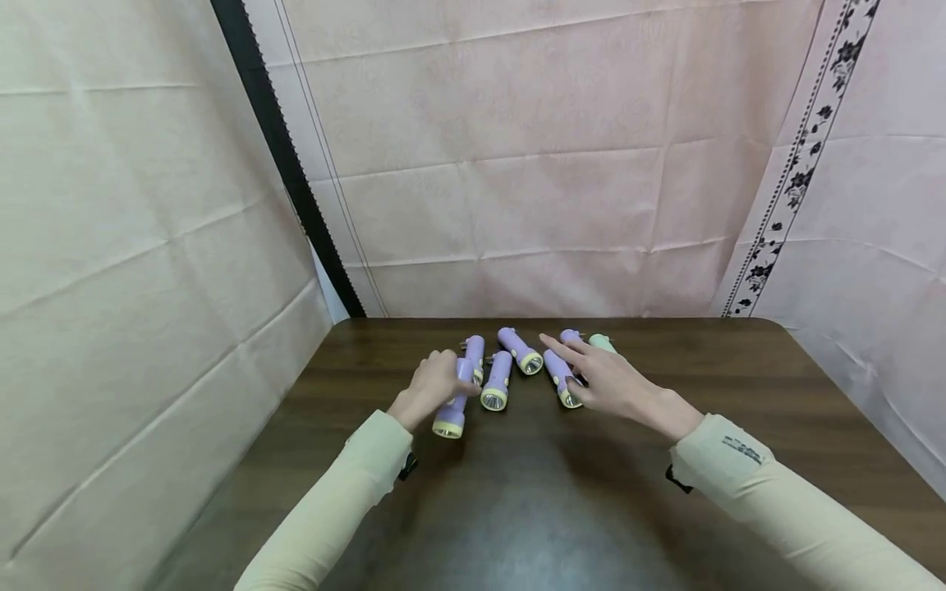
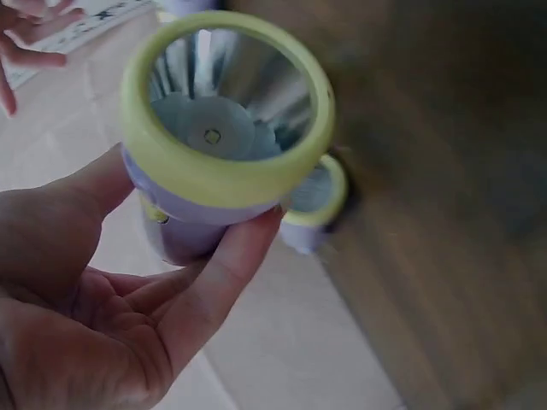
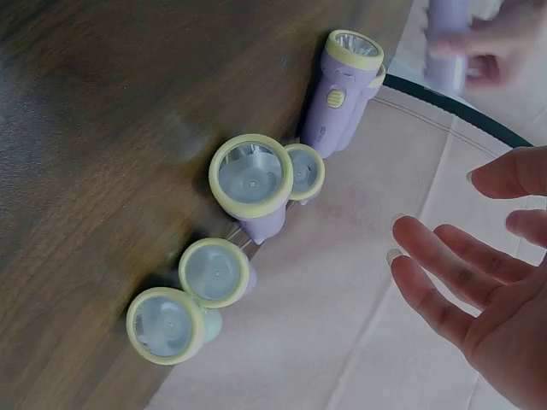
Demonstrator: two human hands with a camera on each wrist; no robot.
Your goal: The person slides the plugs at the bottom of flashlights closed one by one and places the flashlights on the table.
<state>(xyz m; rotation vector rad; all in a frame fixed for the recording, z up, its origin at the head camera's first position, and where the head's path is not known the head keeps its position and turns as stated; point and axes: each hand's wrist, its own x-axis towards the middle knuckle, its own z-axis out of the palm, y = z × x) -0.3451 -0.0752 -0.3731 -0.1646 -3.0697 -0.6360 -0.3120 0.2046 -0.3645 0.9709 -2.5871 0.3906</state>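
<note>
Brown tabletop (image 1: 547,501) below, left hand (image 1: 434,380) grips a purple flashlight (image 1: 450,414), right hand (image 1: 608,379) relaxed.

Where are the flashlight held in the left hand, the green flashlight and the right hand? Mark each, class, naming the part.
Held flashlight (image 2: 224,111): left wrist view, on its lens.
Green flashlight (image 1: 602,342): head view, on its body.
Right hand (image 1: 612,382): head view, on its back.
</note>
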